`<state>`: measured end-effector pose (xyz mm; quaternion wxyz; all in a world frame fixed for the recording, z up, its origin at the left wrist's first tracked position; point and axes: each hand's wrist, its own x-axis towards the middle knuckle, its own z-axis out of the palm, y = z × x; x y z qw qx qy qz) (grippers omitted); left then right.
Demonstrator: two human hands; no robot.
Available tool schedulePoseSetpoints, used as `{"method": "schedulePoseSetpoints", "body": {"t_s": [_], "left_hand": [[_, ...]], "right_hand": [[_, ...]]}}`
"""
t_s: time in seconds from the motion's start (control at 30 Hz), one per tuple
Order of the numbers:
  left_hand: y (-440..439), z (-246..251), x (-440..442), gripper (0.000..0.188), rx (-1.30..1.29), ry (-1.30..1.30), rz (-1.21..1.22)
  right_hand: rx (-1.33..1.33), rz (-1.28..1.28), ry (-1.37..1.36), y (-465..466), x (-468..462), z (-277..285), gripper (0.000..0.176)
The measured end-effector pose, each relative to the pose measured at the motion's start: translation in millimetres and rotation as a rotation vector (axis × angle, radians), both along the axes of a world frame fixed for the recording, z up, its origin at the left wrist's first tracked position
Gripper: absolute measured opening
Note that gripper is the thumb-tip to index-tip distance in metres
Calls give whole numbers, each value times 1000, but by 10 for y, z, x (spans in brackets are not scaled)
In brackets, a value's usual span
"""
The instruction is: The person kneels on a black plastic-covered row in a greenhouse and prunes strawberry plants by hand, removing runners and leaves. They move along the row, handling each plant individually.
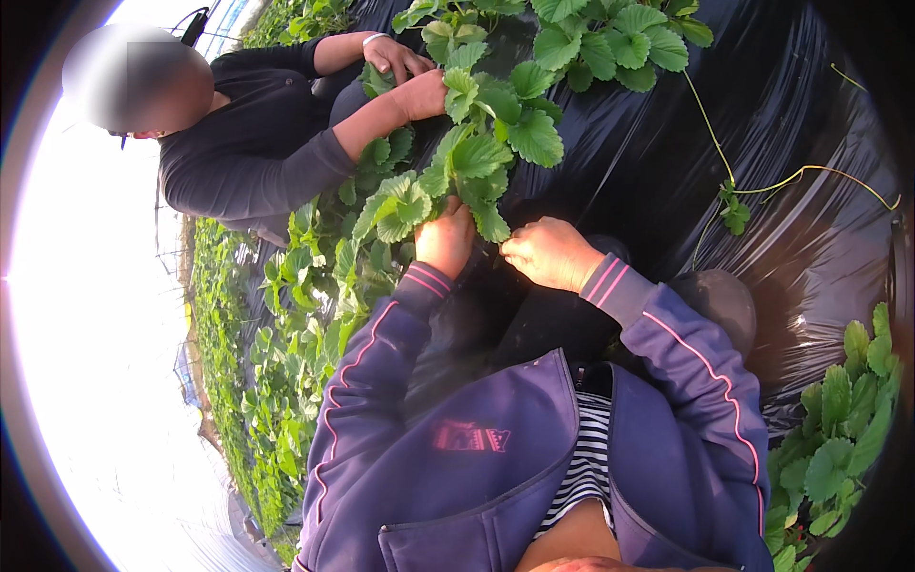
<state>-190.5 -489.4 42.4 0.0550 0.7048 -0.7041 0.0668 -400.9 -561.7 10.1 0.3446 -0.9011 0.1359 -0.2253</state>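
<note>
A strawberry plant [475,161] with broad toothed leaves stands in front of me. At its base my left hand [447,239] is closed on the stems, with leaves hiding some of its fingertips. My right hand [550,252] is just to the right, beside the plant's lowest leaf, its fingers curled together. Whether a thin stem sits between those fingers is too small to tell. Black plastic mulch film [607,164] covers the ground under and beyond the plant.
Across the row, a person in a dark top [257,136] has both hands among the same leaves. More strawberry plants stand at the top [607,43], lower right [836,429] and left [286,400]. A thin runner [808,171] with a small plantlet [734,211] lies on the film.
</note>
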Motion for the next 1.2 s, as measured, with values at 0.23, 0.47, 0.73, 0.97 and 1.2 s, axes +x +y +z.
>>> {"method": "schedulePoseSetpoints", "body": {"t_s": [0.23, 0.47, 0.73, 0.97, 1.2], "left_hand": [[118, 64, -309, 15, -39, 370, 140], [371, 31, -74, 14, 163, 668, 245], [1079, 130, 183, 10, 134, 1035, 311], [1386, 806, 294, 10, 335, 1142, 679], [1305, 960, -206, 32, 732, 1141, 183]], "right_hand": [[131, -166, -124, -144, -22, -10, 14], [103, -277, -78, -288, -69, -72, 16], [144, -349, -208, -279, -31, -92, 13], [175, -180, -166, -210, 41, -37, 28], [23, -209, -139, 19, 358, -12, 45]]}}
